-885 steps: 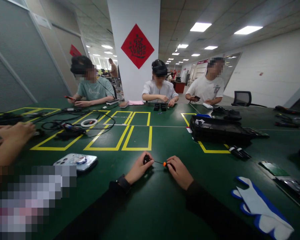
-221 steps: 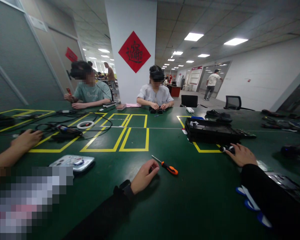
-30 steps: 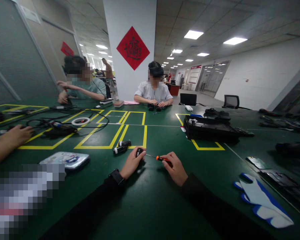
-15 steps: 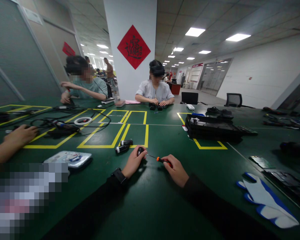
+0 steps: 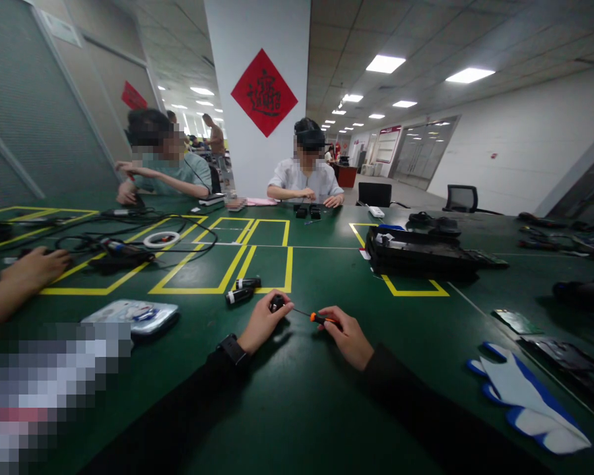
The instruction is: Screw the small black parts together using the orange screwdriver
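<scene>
My left hand is closed around a small black part, mostly covered by the fingers, so its kind does not show. In my right hand is an orange-and-black screwdriver, gripped by its handle. Its thin shaft points left to the black part; whether the tip touches is too small to tell. Just beyond my left hand, two black cylinders with white bands lie side by side at the front edge of a yellow-taped rectangle.
A phone lies to the left, near a co-worker's hand and tangled black cables. On the right are a long black housing, a green circuit board and a white-and-blue glove. Two people sit across the table.
Since the oldest frames, the two banded cylinders have moved from the right side to beside my left hand. Over the last second, my left fingers shift slightly on the black part; the screwdriver stays in my right hand.
</scene>
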### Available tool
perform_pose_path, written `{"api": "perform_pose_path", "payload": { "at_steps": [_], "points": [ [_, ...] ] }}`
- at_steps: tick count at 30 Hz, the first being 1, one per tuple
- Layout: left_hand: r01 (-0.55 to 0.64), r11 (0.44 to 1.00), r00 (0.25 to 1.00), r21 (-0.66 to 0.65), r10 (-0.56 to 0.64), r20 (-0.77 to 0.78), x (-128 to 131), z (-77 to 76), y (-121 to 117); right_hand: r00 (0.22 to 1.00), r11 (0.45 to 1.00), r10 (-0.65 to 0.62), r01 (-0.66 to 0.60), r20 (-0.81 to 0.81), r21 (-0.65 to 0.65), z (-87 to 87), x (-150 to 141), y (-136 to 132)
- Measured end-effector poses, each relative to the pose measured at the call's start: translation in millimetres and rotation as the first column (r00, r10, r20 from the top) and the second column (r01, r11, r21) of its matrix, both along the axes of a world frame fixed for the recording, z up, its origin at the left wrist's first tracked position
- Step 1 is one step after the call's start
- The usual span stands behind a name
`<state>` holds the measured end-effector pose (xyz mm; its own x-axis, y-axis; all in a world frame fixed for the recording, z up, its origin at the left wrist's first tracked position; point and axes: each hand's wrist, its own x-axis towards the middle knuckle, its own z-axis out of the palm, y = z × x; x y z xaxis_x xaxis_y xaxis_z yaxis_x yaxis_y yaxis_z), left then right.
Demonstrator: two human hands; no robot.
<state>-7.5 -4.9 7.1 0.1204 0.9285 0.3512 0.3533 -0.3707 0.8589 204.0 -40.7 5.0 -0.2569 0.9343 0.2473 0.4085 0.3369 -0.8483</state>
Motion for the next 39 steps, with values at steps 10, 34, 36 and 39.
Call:
{"api": "perform_pose_path", "payload": {
  "at_steps": [10,34,36,39],
  "points": [
    [-0.005,1.0,1.0,-0.006,0.005,0.011,0.4,-1.3,-0.1,0.999,0.985,-0.012,0.005,0.042,0.175,4.9,-0.5,-6.1],
    [0.049,0.998,0.998,-0.027,-0.048,0.049,-0.5,-1.2,-1.5,0.999,1.0,0.007,-0.009,0.053,0.024,5.5,-2.0,-8.2],
    [0.042,0.999,0.998,-0.032,-0.041,0.048,-0.4,-1.1,-1.5,0.999,0.999,-0.001,-0.002,0.053,0.051,5.6,-1.4,-8.6],
    [0.023,0.998,0.998,-0.05,-0.02,0.058,-0.4,-1.7,-1.4,0.999,0.994,-0.017,0.012,0.048,0.105,5.1,0.0,-7.8]
  ]
}}
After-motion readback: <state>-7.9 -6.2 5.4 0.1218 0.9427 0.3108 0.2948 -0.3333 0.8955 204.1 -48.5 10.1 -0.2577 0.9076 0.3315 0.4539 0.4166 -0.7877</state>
